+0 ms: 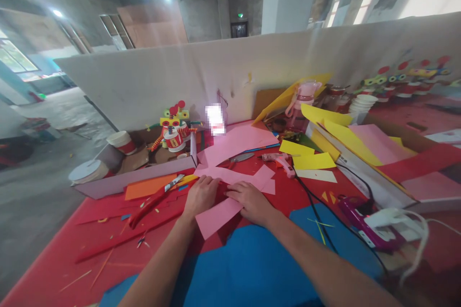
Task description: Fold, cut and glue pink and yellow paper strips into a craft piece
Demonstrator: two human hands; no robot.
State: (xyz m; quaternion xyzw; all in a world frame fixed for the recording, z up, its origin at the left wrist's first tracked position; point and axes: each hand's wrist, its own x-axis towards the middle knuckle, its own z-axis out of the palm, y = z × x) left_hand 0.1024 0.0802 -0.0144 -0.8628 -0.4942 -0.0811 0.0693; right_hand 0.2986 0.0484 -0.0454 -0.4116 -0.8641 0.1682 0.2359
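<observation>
My left hand (202,194) rests on the work surface with its fingers bent and pressed together, beside pink paper. Whatever lies under those fingertips is hidden. A pink paper strip (217,218) runs slantwise beneath my right hand (251,200), whose fingers are stretched out to the left and slightly apart. Dark red material shows in the small gap between the hands. Just beyond them are a pink paper piece (264,178) and a larger pink sheet (241,141). Scissors (242,157) lie near that sheet, and a pink glue gun (279,159) is to their right.
A red-handled utility knife (154,201) lies left of my hands. Behind it, a shallow box (144,175) holds paper-cup robot figures (175,132). Blue sheets (248,264) cover the near side. Rightward are black cords, a purple power strip (370,223) and a white box (363,177) of coloured paper.
</observation>
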